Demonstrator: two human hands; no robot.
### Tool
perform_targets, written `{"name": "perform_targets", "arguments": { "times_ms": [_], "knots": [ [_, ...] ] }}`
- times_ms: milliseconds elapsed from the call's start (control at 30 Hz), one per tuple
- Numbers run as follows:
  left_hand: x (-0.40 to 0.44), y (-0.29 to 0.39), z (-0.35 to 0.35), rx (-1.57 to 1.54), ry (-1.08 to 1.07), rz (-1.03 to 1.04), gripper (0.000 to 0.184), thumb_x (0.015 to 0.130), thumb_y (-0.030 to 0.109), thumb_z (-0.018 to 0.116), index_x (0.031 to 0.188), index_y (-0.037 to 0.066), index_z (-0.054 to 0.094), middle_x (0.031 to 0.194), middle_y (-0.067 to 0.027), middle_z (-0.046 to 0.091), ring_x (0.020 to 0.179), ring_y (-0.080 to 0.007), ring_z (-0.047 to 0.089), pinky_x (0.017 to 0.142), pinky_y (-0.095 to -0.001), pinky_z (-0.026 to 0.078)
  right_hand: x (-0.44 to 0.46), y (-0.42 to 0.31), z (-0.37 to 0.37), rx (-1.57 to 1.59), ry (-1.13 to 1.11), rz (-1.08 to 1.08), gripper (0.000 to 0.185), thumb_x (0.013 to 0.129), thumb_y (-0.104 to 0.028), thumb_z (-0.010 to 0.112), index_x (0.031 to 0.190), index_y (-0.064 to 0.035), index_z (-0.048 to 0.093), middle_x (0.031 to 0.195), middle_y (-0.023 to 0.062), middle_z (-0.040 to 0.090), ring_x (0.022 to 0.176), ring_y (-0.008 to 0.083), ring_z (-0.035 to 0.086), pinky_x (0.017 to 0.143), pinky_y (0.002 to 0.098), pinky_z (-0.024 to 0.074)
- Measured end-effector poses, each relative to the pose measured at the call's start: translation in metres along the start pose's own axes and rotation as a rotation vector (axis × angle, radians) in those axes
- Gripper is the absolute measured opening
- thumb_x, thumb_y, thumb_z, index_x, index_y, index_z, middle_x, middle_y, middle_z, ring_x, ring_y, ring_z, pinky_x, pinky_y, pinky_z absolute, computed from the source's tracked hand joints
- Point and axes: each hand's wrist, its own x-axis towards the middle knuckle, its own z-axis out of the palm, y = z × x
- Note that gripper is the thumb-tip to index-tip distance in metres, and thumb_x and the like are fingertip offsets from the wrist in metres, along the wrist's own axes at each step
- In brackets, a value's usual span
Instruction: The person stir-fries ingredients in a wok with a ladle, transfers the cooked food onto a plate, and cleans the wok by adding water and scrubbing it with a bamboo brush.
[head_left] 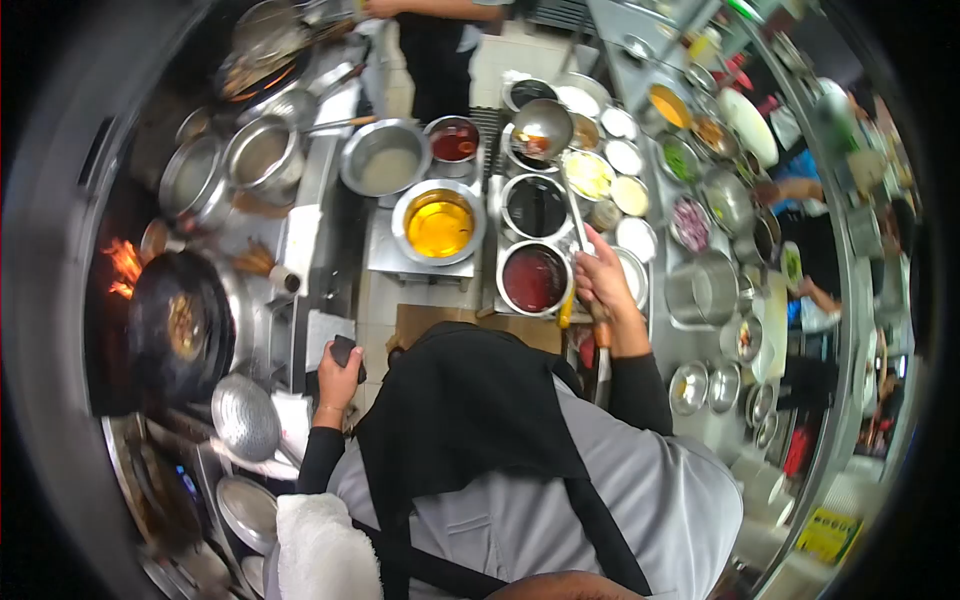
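My right hand is closed around the long handle of a ladle. Its bowl, with pieces of food in it, is over the pots of dark liquid and seasoning tubs. My left hand is closed on a small dark block-like thing, whose kind I cannot make out, beside the stove's edge. To the left, a black wok holds some brownish food, with flames at its far side. A perforated strainer lies near my left forearm.
Ahead stand a pot of yellow oil, a pot of cloudy liquid and a pot of dark red sauce. A steel counter with bowls of chopped onion and greens runs along the right. Another person stands at the far end.
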Motion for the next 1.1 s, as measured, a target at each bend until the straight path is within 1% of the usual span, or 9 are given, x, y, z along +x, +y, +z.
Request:
{"name": "perform_targets", "arguments": {
  "times_ms": [200,400,533,600,733,833,900,1000,1100],
  "knots": [
    [-0.031,-0.05,-0.032,0.016,0.143,-0.154,0.071,0.086,0.043,0.077,0.13,-0.008,0.058,0.106,-0.0317,0.07,0.1,-0.0419,0.071,0.086,-0.0451,0.055,-0.032,-0.029,0.105,-0.253,-0.309,-0.067,0.066,0.1,-0.001,0.051,0.161,-0.0135,0.028,0.06,-0.0048,0.041,0.04,0.006,0.034,0.035,0.0226,0.0297],
    [-0.072,-0.058,-0.073,-0.191,0.259,-0.22,0.051,0.087,0.035,0.077,0.117,-0.002,0.06,0.088,-0.0238,0.07,0.082,-0.0406,0.07,0.075,-0.0429,0.055,-0.04,-0.009,0.303,-0.69,-0.733,-0.108,0.068,0.099,-0.001,0.054,0.161,-0.0162,0.033,0.076,-0.0007,0.056,0.044,0.0063,0.043,0.038,0.0233,0.0378],
    [-0.101,-0.071,-0.097,-0.219,0.344,-0.307,0.05,0.087,0.037,0.078,0.111,-0.003,0.061,0.087,-0.0237,0.07,0.08,-0.0372,0.071,0.073,-0.044,0.054,0.001,0.085,0.43,-0.873,-0.99,-0.918,0.065,0.094,-0.007,0.062,0.155,-0.0093,0.04,0.119,0.0296,0.067,0.094,0.0459,0.071,0.086,0.0456,0.0543],
    [-0.116,-0.083,-0.107,-0.222,0.393,-0.344,0.049,0.087,0.037,0.078,0.109,-0.003,0.061,0.087,-0.0236,0.07,0.08,-0.0366,0.071,0.073,-0.044,0.054,0.0,0.107,0.486,-1.056,-1.018,-0.846,0.069,0.093,-0.011,0.062,0.157,-0.011,0.035,0.094,0.0349,0.067,0.092,0.0523,0.065,0.083,0.0523,0.0528],
    [-0.14,-0.089,-0.124,-0.273,0.545,-0.41,0.043,0.087,0.037,0.078,0.102,-0.001,0.061,0.083,-0.0184,0.068,0.076,-0.0313,0.069,0.071,-0.0417,0.053,-0.012,0.117,0.55,-1.056,-1.066,-0.942,0.07,0.093,-0.012,0.061,0.158,-0.0115,0.033,0.095,0.0359,0.067,0.089,0.0525,0.066,0.082,0.0528,0.0529],
    [-0.144,-0.101,-0.128,-0.271,0.587,-0.396,0.042,0.087,0.036,0.078,0.102,0.0,0.062,0.082,-0.0164,0.069,0.075,-0.0293,0.069,0.071,-0.0407,0.053,-0.021,0.114,0.577,-0.878,-1.142,-0.115,0.068,0.094,-0.011,0.059,0.157,-0.0111,0.035,0.093,0.0301,0.07,0.077,0.0441,0.07,0.074,0.049,0.0558],
    [-0.137,-0.094,-0.126,-0.305,0.572,-0.444,0.039,0.088,0.032,0.078,0.103,0.0,0.063,0.082,-0.0159,0.07,0.074,-0.0268,0.069,0.071,-0.0391,0.054,0.004,0.175,0.586,-0.91,-1.096,-0.214,0.067,0.096,-0.008,0.059,0.159,-0.0123,0.035,0.081,0.0062,0.062,0.048,0.0137,0.05,0.045,0.0338,0.0448],
    [-0.118,-0.091,-0.122,-0.203,0.471,-0.355,0.037,0.088,0.03,0.077,0.104,-0.001,0.063,0.082,-0.0158,0.07,0.074,-0.0244,0.069,0.07,-0.0376,0.054,0.057,0.245,0.565,-0.758,-1.159,-0.477,0.067,0.097,-0.008,0.056,0.16,-0.0111,0.033,0.076,0.0075,0.062,0.047,0.0158,0.051,0.045,0.0337,0.045],
    [-0.098,-0.061,-0.12,-0.31,0.439,-0.207,0.033,0.091,0.027,0.075,0.102,-0.001,0.063,0.082,-0.0095,0.071,0.075,-0.0177,0.067,0.068,-0.0341,0.053,0.027,0.151,0.48,-0.707,-1.104,-0.106,0.068,0.1,-0.007,0.051,0.162,-0.0129,0.026,0.066,0.0008,0.052,0.044,0.0109,0.046,0.042,0.0295,0.0412]
  ]
}}
